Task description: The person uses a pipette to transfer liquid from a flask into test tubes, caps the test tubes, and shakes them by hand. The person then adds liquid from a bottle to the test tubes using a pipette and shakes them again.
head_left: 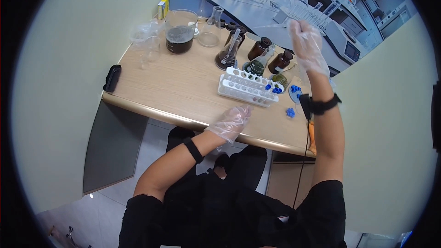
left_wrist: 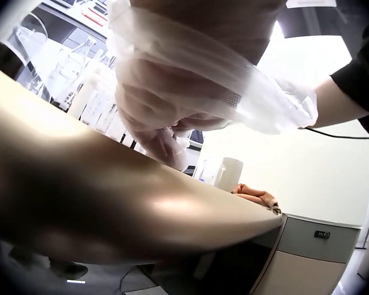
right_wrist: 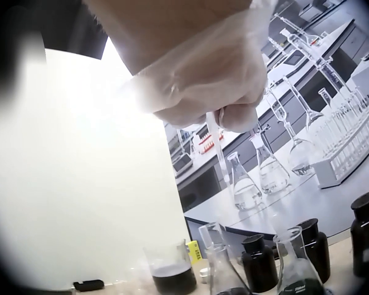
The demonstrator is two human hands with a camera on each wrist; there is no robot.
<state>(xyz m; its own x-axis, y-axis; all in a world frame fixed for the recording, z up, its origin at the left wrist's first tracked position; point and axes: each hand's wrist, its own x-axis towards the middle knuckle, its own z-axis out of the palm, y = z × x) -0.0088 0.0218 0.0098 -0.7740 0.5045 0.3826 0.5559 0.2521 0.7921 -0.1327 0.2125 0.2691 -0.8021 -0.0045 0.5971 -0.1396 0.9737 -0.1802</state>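
My right hand (head_left: 307, 46), in a clear plastic glove, is raised at the back right, above the brown bottles. It pinches a thin clear tube (right_wrist: 218, 147), which points down in the right wrist view. Just in front of the white test tube rack (head_left: 250, 93) my gloved left hand (head_left: 231, 121) lies over the table's front edge, fingers loosely curled, with nothing seen in them. Several tubes with blue caps (head_left: 276, 90) stand at the rack's right end. Behind the rack are conical flasks, one with dark liquid (head_left: 226, 59), one greenish (head_left: 255, 67) and one yellowish (head_left: 279, 80).
Brown bottles (head_left: 280, 62) stand behind the flasks. At the back left are a large beaker (head_left: 179, 45) of dark liquid, an empty conical flask (head_left: 210, 34) and crumpled clear plastic (head_left: 146, 32). Blue caps (head_left: 290, 112) lie right of the rack; a black case (head_left: 112, 78) sits at the left edge.
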